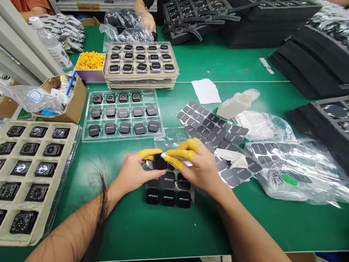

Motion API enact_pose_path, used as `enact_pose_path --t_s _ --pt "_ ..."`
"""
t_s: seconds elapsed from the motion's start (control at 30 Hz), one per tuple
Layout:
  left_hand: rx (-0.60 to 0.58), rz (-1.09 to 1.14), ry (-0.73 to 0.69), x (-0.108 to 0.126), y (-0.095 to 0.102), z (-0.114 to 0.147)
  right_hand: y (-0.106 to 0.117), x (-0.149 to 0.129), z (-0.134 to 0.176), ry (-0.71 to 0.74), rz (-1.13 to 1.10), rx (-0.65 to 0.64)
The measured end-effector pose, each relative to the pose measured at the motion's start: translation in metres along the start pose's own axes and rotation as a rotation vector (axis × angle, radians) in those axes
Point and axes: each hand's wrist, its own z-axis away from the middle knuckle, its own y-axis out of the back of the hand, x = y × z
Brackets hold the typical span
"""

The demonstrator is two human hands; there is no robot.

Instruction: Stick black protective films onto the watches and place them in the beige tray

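Note:
My left hand (pixel 133 174) holds a black smartwatch case (pixel 160 162) between thumb and yellow-cotted fingers, its glossy face turned up. My right hand (pixel 201 167), also with yellow finger cots, is closed in a pinch on a small white wipe (pixel 163 155) touching the watch's upper right edge. Beneath both hands lies a sheet of square black films (pixel 168 197) printed with a logo, partly hidden by them. To the left, a clear plastic tray (pixel 148 95) holds several watch cases, the upper ones back side up and the others covered with logo films.
More film sheets (pixel 209 134), a crumpled white cloth (pixel 231 157), a plastic bottle (pixel 238 103) and clear bags (pixel 294 174) lie right. A beige watch tray (pixel 61 189) is left; stacked trays (pixel 141 77), a box of yellow finger cots (pixel 89 74) and a co-worker's hand (pixel 148 22) are behind.

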Motion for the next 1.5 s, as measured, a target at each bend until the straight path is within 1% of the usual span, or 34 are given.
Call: enact_pose_path --t_s 0.1,0.13,0.2,0.23,0.3,0.33,0.37,0.4,0.5,0.53,0.57,0.63,0.7,0.77,0.9,1.0,1.07,1.13,1.17,1.23,1.33,1.4,1.43,1.5 --pt "0.0 -0.03 0.009 0.0 0.0 0.0 -0.002 0.005 -0.002 0.029 -0.073 -0.044" --pt "-0.001 -0.042 0.014 0.0 0.0 0.0 -0.002 0.005 -0.002 0.02 -0.079 -0.037" --pt "0.008 -0.026 0.024 0.0 0.0 0.0 -0.002 0.005 -0.001 0.007 -0.045 0.019" --pt "0.015 -0.008 0.027 0.0 0.0 0.0 -0.002 0.004 -0.001 0.027 -0.037 0.033" --pt "0.018 -0.009 0.023 0.0 0.0 0.0 -0.004 0.003 0.0 0.104 -0.071 -0.008" --pt "0.015 -0.024 0.021 0.001 0.0 0.0 -0.005 0.003 0.0 0.117 -0.089 -0.028" --pt "0.011 -0.03 0.02 0.001 0.0 0.0 -0.006 0.004 -0.001 0.097 -0.084 -0.023" --pt "0.011 -0.024 0.02 0.001 -0.001 0.0 -0.007 0.007 -0.002 0.045 -0.044 0.007" --pt "0.05 -0.009 -0.003 0.001 -0.001 0.001 0.001 0.017 -0.005 -0.151 0.21 0.147" --pt "0.077 -0.046 -0.031 0.0 -0.002 0.002 0.007 0.02 -0.005 -0.181 0.254 0.165" --pt "0.11 -0.111 -0.073 0.0 -0.002 0.002 0.012 0.022 -0.004 -0.188 0.244 0.15" --pt "0.179 -0.254 -0.193 -0.001 -0.003 0.004 0.021 0.023 0.0 -0.168 0.105 0.073" --pt "0.221 -0.332 -0.324 -0.001 -0.003 0.005 0.024 0.019 0.004 -0.169 -0.052 -0.007" --pt "0.22 -0.344 -0.411 0.0 -0.003 0.005 0.022 0.015 0.006 -0.252 -0.149 -0.038" --pt "0.191 -0.345 -0.476 0.001 -0.003 0.005 0.017 0.012 0.004 -0.462 -0.313 -0.045" --pt "0.202 -0.361 -0.493 0.001 -0.004 0.005 0.018 0.013 0.002 -0.512 -0.317 -0.039" --pt "0.22 -0.367 -0.485 0.001 -0.004 0.006 0.019 0.013 0.002 -0.51 -0.266 -0.029" --pt "0.234 -0.355 -0.443 0.001 -0.004 0.007 0.019 0.013 0.004 -0.477 -0.226 -0.032" --pt "0.239 -0.335 -0.398 0.001 -0.004 0.007 0.017 0.013 0.004 -0.454 -0.222 -0.033" --pt "0.231 -0.231 -0.262 0.002 -0.005 0.006 0.012 0.013 0.005 -0.401 -0.245 -0.019" --pt "0.195 0.062 -0.057 0.003 -0.004 0.002 0.007 0.017 0.004 -0.306 -0.341 0.08" --pt "0.181 0.199 0.007 0.003 -0.003 -0.001 0.013 0.022 0.002 -0.267 -0.442 0.129" --pt "0.185 0.227 0.019 0.002 -0.003 -0.002 0.02 0.025 0.001 -0.271 -0.511 0.14" --pt "0.196 0.215 0.033 0.001 -0.003 -0.004 0.037 0.028 0.001 -0.336 -0.661 0.161"
